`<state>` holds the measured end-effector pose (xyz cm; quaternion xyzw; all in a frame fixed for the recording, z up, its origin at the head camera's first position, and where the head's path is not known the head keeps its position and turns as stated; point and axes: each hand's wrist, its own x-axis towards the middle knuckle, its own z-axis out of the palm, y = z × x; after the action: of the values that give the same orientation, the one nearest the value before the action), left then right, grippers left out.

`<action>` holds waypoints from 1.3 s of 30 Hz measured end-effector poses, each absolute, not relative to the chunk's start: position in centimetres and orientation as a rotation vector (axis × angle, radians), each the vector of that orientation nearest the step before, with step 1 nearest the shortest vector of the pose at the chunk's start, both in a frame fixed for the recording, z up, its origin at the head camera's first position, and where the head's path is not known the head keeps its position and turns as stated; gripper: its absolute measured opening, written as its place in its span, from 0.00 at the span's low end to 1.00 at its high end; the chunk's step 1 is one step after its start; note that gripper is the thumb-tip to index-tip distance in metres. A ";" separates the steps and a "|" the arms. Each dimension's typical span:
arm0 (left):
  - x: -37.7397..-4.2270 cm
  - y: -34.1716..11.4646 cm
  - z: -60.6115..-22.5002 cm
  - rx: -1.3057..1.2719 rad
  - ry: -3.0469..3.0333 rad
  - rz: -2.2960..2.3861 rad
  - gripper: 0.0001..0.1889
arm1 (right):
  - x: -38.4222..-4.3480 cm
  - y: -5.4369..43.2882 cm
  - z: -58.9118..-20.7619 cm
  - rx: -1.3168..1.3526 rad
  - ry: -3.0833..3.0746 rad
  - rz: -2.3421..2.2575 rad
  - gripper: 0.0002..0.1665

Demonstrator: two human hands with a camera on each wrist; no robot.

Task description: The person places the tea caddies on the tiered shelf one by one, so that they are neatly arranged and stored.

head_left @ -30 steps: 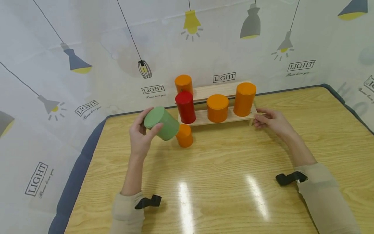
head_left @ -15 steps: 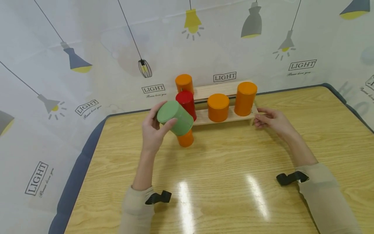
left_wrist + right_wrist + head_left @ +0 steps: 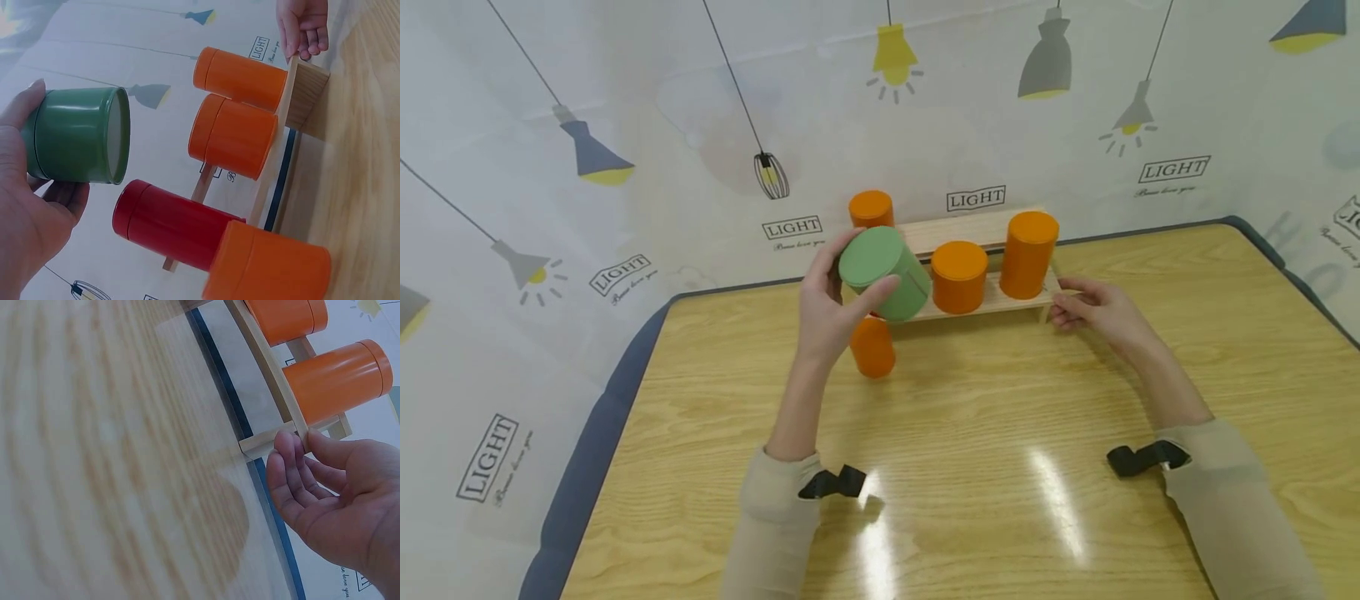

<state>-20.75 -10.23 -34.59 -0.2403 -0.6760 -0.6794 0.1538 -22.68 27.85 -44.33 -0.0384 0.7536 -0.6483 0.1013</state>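
Observation:
My left hand [image 3: 827, 312] grips a green lidded canister [image 3: 887, 271], tilted and held up in front of the shelf's left end. In the left wrist view a red canister [image 3: 175, 222] stands on the lower shelf, mostly hidden behind the green one in the head view. Thumb and fingers of my right hand [image 3: 1101, 312] pinch the right end of the two-step wooden shelf [image 3: 1000, 308]. On its lower step stand a short orange canister [image 3: 959, 279] and a tall orange canister [image 3: 1028, 254].
Another orange canister [image 3: 871, 208] stands at the upper step's left end. One more orange canister [image 3: 874, 348] is on the table [image 3: 970, 417], in front of the shelf's left end. A lamp-printed cloth [image 3: 700, 125] hangs behind the table.
My left hand has carried the green canister right and toward the back, over the red canister in the head view. The right hand has kept its hold on the shelf end.

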 end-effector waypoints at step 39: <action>-28.1 -2.6 -32.3 -0.534 -2.153 -1.598 0.33 | -22.5 27.7 -44.3 -0.142 2.240 -1.907 0.40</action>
<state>-28.10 -2.55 -32.31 -0.1912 -0.7712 -0.5724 0.2026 -22.48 27.75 -44.31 -0.0479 0.7569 -0.6444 0.0978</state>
